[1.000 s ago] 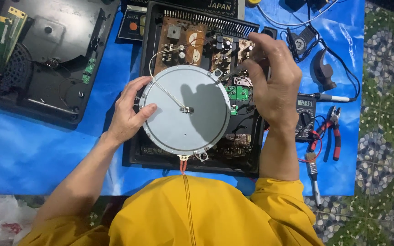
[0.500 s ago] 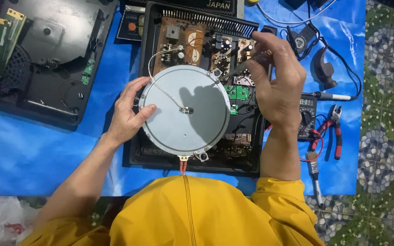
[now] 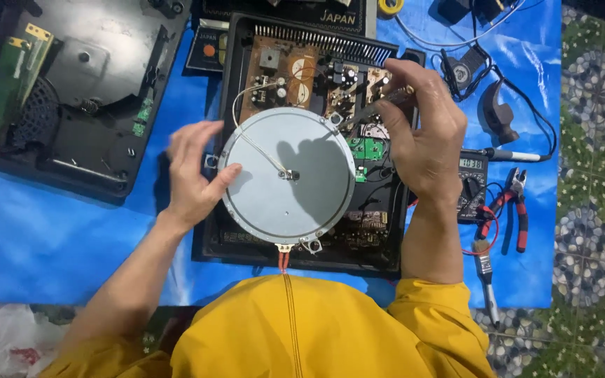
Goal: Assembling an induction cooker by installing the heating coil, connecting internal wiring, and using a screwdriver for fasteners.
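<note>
Left hand [image 3: 194,175] spread open at the left rim of the round grey disc [image 3: 287,176], thumb lying on the disc face, other fingers [image 3: 189,140] raised and a little blurred, closed on nothing. Disc lying flat over the middle of an opened black appliance housing [image 3: 229,84], with a thin wire across its face to a small centre fitting and two reddish leads at its near edge.

Right hand [image 3: 425,140] above the right part of the housing, fingers bent together and pinched around a thin dark tool [image 3: 376,108], seemingly a screwdriver, its tip pointing down-left toward the upper right rim of the disc. Brown circuit board [image 3: 295,70] with capacitors and coils exposed behind the disc, a small green board [image 3: 367,148] just beside the disc on the right.

All resting on a blue plastic sheet [image 3: 71,231]. On the left, well apart, a second opened black casing [image 3: 85,91] with a green board strip [image 3: 12,84] leaning on it. On the right of the housing, a multimeter [image 3: 472,182] partly hidden behind the right wrist, red-handled pliers [image 3: 516,206], a small brush [image 3: 486,276], a soldering iron [image 3: 516,155] with black cable. Yellow garment [image 3: 295,329] filling the bottom of the view, a white plastic bag [image 3: 12,339] at the lower left corner
</note>
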